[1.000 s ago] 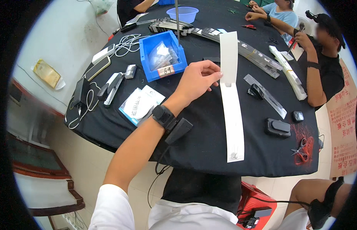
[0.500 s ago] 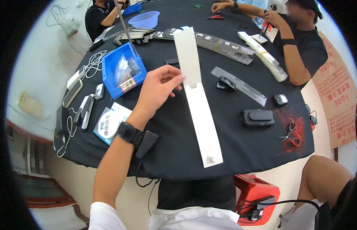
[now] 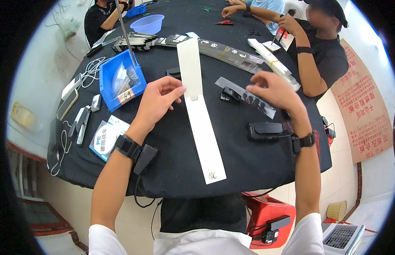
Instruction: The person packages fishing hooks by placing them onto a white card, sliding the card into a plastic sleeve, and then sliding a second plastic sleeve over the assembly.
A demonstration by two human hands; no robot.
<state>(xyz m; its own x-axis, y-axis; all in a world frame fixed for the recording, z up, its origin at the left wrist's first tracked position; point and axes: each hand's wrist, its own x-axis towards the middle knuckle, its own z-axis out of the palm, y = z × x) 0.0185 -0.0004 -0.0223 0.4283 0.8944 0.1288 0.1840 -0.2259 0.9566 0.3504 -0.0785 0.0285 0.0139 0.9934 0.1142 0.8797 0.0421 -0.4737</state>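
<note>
Under the near edge of the worktop, a red stool is noted, topped with dark devices and cables. Near end of the long white strip is pointed at the wearer; a small dark mark is borne there. The strip is extended away, slightly leftward, and is crossed by a fold with a small notch.

Left hand: positioned just left of the fold; the strip's left edge is pinched between thumb and fingers. Whether the far section is lifted cannot be told.

Right hand: raised well to the right of the strip, fingers loosely curved, nothing gripped. A clear plastic strip is partly overhung by it; a small black stapler is set between that hand and the white strip. Nearer, a black case is placed.

Left of the left hand, a blue bin is filled with clear bags. Farther off, a bundle of dark printed strips is banded together; beyond, a purple basin is seen.
</note>
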